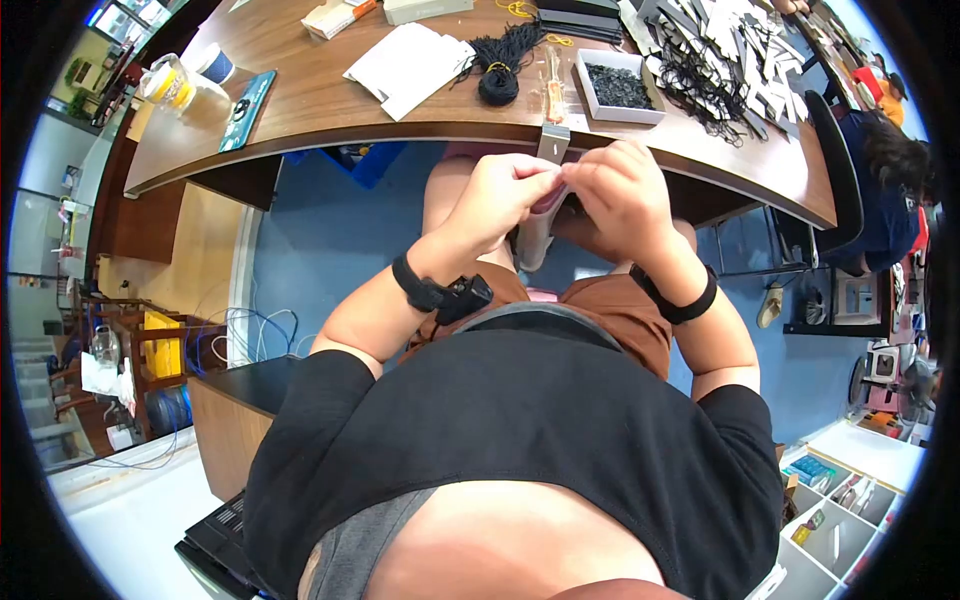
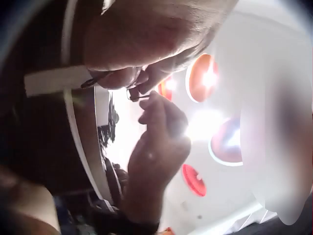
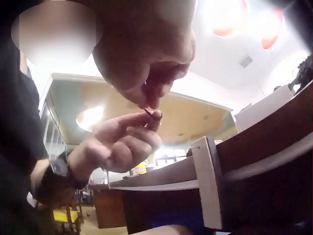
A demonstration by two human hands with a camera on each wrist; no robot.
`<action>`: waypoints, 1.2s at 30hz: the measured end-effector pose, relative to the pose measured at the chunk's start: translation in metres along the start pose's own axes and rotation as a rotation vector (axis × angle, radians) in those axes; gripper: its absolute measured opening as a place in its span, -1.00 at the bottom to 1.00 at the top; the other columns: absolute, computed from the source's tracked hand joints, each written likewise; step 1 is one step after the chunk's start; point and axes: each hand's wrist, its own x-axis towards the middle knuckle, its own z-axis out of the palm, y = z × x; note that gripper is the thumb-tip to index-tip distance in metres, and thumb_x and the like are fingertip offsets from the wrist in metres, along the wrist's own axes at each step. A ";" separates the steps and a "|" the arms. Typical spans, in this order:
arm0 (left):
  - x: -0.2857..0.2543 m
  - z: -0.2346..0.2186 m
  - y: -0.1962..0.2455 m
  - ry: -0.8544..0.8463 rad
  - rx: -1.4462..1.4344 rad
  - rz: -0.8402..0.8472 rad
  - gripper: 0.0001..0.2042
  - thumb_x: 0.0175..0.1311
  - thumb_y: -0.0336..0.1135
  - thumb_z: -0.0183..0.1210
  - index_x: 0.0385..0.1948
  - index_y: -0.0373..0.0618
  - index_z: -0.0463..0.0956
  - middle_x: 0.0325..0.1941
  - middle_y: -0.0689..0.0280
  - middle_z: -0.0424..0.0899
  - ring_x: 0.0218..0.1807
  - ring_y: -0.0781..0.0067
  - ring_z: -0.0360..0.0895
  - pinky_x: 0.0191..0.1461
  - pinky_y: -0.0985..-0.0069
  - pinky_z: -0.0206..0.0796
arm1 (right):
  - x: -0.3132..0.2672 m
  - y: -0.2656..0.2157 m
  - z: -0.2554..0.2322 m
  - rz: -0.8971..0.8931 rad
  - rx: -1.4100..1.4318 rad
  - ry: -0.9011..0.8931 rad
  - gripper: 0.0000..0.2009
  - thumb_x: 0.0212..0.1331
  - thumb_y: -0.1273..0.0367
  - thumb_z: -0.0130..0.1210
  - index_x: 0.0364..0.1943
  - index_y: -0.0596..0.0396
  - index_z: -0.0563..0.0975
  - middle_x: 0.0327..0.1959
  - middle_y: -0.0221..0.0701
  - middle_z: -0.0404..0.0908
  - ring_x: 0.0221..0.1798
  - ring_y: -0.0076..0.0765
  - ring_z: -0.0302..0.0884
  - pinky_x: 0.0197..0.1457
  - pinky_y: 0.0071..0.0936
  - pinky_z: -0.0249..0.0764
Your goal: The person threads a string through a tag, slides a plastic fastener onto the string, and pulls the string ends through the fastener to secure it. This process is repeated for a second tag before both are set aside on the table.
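Both hands meet at the fingertips just off the table's front edge. My left hand (image 1: 500, 200) pinches a thin dark cord-like piece (image 3: 148, 113) between thumb and forefinger. From the other side, the curled fingers of my right hand (image 1: 625, 195) pinch the same small piece. In the left wrist view, a small loop shows between the fingertips, and a dark end (image 2: 90, 82) pokes out beside the left fingers. What the piece is exactly, I cannot tell. A pale flat block (image 1: 553, 145) juts from the table edge right behind the hands.
On the table (image 1: 300, 110) lie a bundle of black cord (image 1: 497, 85), white sheets (image 1: 410, 70) and a white box (image 1: 620, 112) of small black pieces. A heap of black and white strips (image 1: 735, 70) spreads at the right. Cups (image 1: 212, 65) stand at the left.
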 end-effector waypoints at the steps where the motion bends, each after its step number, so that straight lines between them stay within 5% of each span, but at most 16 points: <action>1: 0.000 0.002 -0.001 0.025 0.151 0.123 -0.85 0.23 -0.40 0.11 -0.29 -0.30 0.53 -0.46 0.42 0.54 -0.46 0.76 0.38 -0.39 0.76 0.24 | 0.000 0.001 0.001 0.085 0.034 0.034 -0.90 -0.10 0.47 0.16 -0.44 0.13 0.57 -0.43 -0.36 0.57 -0.34 -0.28 0.50 -0.21 -0.39 0.39; 2: -0.001 0.003 -0.002 0.051 0.302 0.245 -0.84 0.23 -0.41 0.11 -0.25 -0.32 0.52 -0.43 0.39 0.57 -0.39 0.72 0.46 -0.29 0.74 0.33 | 0.001 0.001 0.003 0.209 0.141 0.022 -0.91 -0.08 0.48 0.18 -0.44 0.15 0.58 -0.44 -0.35 0.58 -0.35 -0.28 0.52 -0.21 -0.41 0.40; 3: -0.002 0.000 0.002 0.032 0.322 0.173 -0.84 0.20 -0.46 0.14 -0.24 -0.33 0.52 -0.29 0.28 0.63 -0.22 0.61 0.53 -0.07 0.63 0.37 | 0.001 0.001 0.004 0.332 0.248 0.009 -0.92 -0.06 0.48 0.19 -0.44 0.16 0.58 -0.44 -0.34 0.59 -0.35 -0.29 0.53 -0.21 -0.43 0.42; 5: -0.001 -0.002 -0.002 0.015 0.240 0.165 -0.85 0.20 -0.47 0.14 -0.24 -0.33 0.52 -0.29 0.29 0.62 -0.24 0.62 0.53 -0.09 0.64 0.37 | -0.002 0.003 0.008 0.548 0.475 -0.042 -0.91 0.02 0.48 0.19 -0.39 0.20 0.59 -0.43 -0.32 0.61 -0.35 -0.37 0.56 -0.22 -0.53 0.44; 9: -0.001 -0.003 -0.003 -0.012 0.165 0.132 -0.86 0.18 -0.49 0.15 -0.25 -0.32 0.52 -0.27 0.30 0.61 -0.24 0.63 0.52 -0.10 0.64 0.37 | -0.004 0.000 0.009 0.603 0.565 -0.099 -0.91 0.03 0.47 0.18 -0.39 0.20 0.59 -0.42 -0.34 0.61 -0.34 -0.44 0.56 -0.22 -0.56 0.43; 17: -0.006 0.004 -0.003 0.100 0.538 0.305 -0.91 0.14 -0.53 0.14 -0.33 -0.27 0.52 -0.36 0.40 0.55 -0.31 0.68 0.48 -0.19 0.69 0.35 | 0.000 -0.003 0.003 0.448 0.410 -0.171 -0.91 0.05 0.46 0.16 -0.43 0.22 0.53 -0.50 -0.40 0.56 -0.42 -0.49 0.48 -0.29 -0.58 0.41; 21: -0.014 0.016 0.009 0.160 0.690 0.494 -0.91 0.11 -0.55 0.14 -0.34 -0.25 0.52 -0.40 0.41 0.51 -0.33 0.68 0.46 -0.23 0.69 0.34 | -0.006 0.008 0.008 1.029 1.451 -0.183 -0.91 0.14 0.42 0.10 -0.39 0.16 0.53 -0.48 -0.46 0.52 -0.47 -0.58 0.38 -0.37 -0.63 0.31; 24: -0.012 0.015 0.007 0.107 0.649 0.536 -0.92 0.14 -0.56 0.13 -0.34 -0.28 0.52 -0.38 0.38 0.53 -0.32 0.65 0.49 -0.21 0.67 0.35 | -0.009 0.010 0.002 1.214 1.720 -0.222 -0.88 0.15 0.40 0.10 -0.42 0.17 0.54 -0.55 -0.48 0.51 -0.54 -0.62 0.35 -0.41 -0.69 0.29; 27: -0.009 0.017 0.001 0.047 0.270 0.418 -0.94 0.18 -0.56 0.10 -0.34 -0.30 0.52 -0.35 0.32 0.58 -0.31 0.61 0.52 -0.19 0.65 0.38 | -0.013 0.014 0.004 1.162 1.830 -0.270 -0.85 0.17 0.36 0.08 -0.43 0.17 0.54 -0.58 -0.50 0.49 -0.56 -0.62 0.34 -0.45 -0.66 0.25; 36: -0.002 0.017 -0.002 -0.025 0.092 0.295 -0.93 0.23 -0.53 0.07 -0.29 -0.30 0.46 -0.33 0.28 0.61 -0.28 0.58 0.55 -0.14 0.63 0.40 | -0.024 0.018 0.015 1.126 2.051 -0.349 -0.77 0.25 0.26 0.01 -0.47 0.07 0.53 -0.62 -0.55 0.45 -0.58 -0.63 0.26 -0.48 -0.64 0.17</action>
